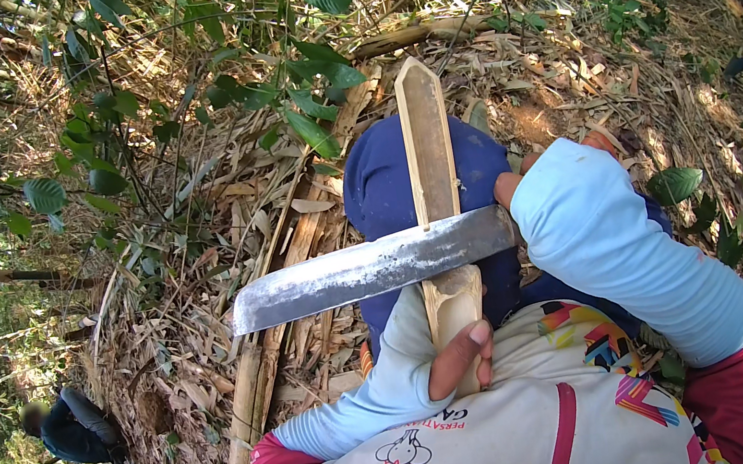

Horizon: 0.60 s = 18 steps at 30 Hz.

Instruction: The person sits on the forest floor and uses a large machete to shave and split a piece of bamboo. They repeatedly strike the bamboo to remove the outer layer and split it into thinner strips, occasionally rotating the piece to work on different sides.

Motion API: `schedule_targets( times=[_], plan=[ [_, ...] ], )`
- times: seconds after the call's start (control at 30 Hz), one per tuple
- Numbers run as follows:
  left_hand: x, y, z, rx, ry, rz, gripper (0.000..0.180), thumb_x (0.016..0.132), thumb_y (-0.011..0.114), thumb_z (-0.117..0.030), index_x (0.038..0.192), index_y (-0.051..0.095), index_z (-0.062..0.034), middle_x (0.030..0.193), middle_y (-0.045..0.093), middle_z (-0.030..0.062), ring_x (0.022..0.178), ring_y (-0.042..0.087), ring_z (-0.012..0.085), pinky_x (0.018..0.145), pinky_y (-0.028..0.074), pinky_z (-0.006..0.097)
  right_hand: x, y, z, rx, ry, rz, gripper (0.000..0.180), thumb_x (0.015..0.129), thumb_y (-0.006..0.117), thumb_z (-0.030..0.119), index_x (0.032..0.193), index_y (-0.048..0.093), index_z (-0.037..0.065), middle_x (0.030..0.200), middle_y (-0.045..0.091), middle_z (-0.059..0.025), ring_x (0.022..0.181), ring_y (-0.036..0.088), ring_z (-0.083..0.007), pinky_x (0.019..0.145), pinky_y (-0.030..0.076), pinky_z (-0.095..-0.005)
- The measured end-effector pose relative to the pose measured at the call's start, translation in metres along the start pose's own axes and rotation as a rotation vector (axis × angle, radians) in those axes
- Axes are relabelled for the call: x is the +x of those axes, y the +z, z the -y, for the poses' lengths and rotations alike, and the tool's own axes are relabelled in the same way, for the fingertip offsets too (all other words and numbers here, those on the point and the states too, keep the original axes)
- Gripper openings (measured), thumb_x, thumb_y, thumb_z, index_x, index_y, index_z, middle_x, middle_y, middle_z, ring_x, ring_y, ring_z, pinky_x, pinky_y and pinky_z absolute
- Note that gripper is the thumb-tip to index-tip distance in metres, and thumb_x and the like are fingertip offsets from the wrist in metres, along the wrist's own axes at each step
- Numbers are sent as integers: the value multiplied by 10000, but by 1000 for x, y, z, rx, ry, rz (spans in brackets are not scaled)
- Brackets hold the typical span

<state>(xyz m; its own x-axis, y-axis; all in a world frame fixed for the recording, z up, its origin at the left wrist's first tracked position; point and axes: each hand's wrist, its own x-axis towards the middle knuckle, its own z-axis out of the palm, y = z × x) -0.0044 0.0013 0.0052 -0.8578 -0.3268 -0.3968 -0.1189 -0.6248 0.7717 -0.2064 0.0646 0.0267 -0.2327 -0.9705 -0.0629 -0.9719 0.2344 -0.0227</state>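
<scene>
- A split length of bamboo [426, 141] stands nearly upright in the middle of the view, its pale cut face toward the camera and its top end trimmed to a blunt point.
- The bamboo rests against the person's knee, which is covered in dark blue cloth [378, 182].
- A broad machete blade [368, 271] lies crosswise over the bamboo, roughly level, its dull grey steel running from the right side out to a squared tip on the left.
- The blade's edge meets the bamboo just above the lower grip; whether it has bitten into the wood cannot be told.
- The left hand [460, 361] grips the bamboo's lower end, the fingers [478, 337] closed around the stalk, with a light blue sleeve reaching over the hand.
- The right hand [519, 179] sits at the blade's handle end; most of it hides behind the light blue sleeve [616, 242], but the fingers seen there are curled shut on the handle.
- A white shirt with a colourful print [518, 422] fills the lower edge.
- Dry bamboo husks and leaves [216, 354] cover the ground all around, with a whole bamboo pole [245, 417] lying to the left.
- Green leafy branches [128, 105] hang over the upper left.
- Another person in dark clothes [77, 429] crouches far off at the lower left.
</scene>
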Motion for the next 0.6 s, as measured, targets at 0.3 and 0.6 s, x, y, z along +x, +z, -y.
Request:
schedule_targets(
  times=[0.3,0.6],
  plan=[
    [-3,0,0,19,-17,-12,375,912,543,-18,1222,333,-10,762,566,122,562,594,195,557,525,333,10,23,-13,-42,92,-73,332,941,478,353,744,672,169,738,657,-78,708,628,-297,639,412,-525],
    [-3,-4,-2,-45,-22,6,403,890,563,-4,1238,359,-3,775,573,135,592,609,217,578,526,350,17,-34,-2,186,138,259,226,735,667,143,951,641,80,798,646,-168,763,645,-360,665,489,-457]
  ],
)
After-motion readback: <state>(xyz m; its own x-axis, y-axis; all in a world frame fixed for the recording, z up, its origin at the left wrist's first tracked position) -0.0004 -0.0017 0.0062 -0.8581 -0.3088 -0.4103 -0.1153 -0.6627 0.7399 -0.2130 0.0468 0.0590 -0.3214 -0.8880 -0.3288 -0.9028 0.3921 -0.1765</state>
